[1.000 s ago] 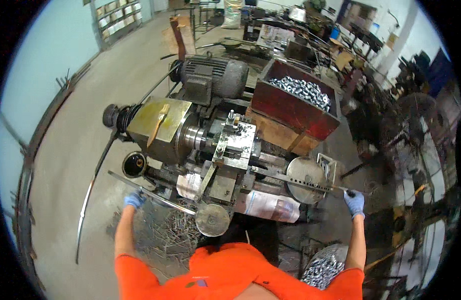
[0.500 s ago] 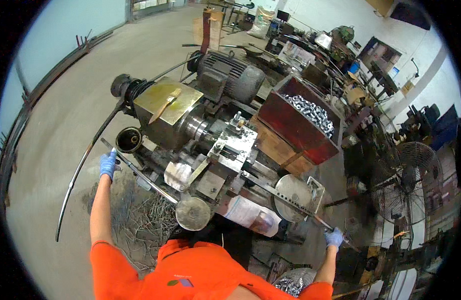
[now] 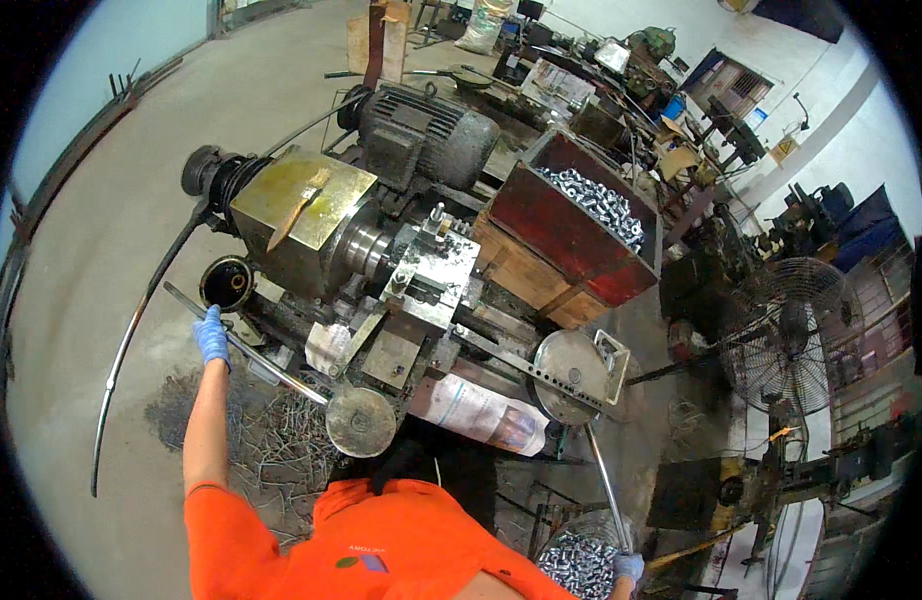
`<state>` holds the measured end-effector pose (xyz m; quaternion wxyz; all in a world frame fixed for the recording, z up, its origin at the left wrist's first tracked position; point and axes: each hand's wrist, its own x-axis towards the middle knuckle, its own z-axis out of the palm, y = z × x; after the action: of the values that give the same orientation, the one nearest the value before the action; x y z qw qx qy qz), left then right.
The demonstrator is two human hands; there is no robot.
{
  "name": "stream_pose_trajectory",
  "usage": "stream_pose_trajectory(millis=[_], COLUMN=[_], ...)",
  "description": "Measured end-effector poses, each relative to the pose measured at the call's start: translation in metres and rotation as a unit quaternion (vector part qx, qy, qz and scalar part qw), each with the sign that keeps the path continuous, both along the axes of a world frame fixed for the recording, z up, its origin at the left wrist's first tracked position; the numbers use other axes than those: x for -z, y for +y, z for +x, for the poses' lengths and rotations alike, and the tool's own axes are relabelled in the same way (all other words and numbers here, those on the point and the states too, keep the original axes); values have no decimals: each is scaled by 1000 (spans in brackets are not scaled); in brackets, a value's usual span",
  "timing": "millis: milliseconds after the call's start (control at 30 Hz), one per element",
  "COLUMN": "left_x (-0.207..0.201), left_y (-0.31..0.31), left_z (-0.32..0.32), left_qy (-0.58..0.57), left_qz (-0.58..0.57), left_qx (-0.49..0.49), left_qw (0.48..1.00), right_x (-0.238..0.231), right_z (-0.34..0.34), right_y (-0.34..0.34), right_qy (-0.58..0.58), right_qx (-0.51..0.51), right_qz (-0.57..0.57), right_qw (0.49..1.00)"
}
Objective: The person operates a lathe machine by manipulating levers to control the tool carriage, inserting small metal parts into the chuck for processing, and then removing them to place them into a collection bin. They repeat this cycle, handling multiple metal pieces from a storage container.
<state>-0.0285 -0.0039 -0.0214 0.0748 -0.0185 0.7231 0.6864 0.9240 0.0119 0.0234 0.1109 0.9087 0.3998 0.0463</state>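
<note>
While the left hand is clamped on the long steel lever at the lathe's near left, it looks rigid, heavy and oily, so grab its end. The right hand wraps the thin rod near right.

shirt: orange, short slv, small chest logo | gloves: blue, L hand + R hand

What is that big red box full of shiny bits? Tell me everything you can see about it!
The red box is a deep, open-topped metal bin with dark red, worn sides. It sits tilted on a wooden crate, behind the lathe and right of the grey motor. Inside lies a heap of small silvery metal pieces, piled toward its far side. No hand touches it.
</note>
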Motion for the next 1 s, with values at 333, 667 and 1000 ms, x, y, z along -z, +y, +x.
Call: stream_pose_trajectory(millis=[333, 667, 1000], left_x=[-7, -11, 21], left_y=[0, -1, -6], left_z=[2, 1, -19], left_qy=[3, 0, -1], left_qz=[-29, -62, -25], left_qx=[-17, -10, -7], left_qw=[999, 998, 1000], right_x=[-12, 6, -13], right_z=[-23, -10, -39], right_y=[-12, -17, -15], right_qy=[51, 24, 46], right_qx=[32, 22, 26], right_qz=[-26, -8, 12], right_qw=[998, 999, 999])
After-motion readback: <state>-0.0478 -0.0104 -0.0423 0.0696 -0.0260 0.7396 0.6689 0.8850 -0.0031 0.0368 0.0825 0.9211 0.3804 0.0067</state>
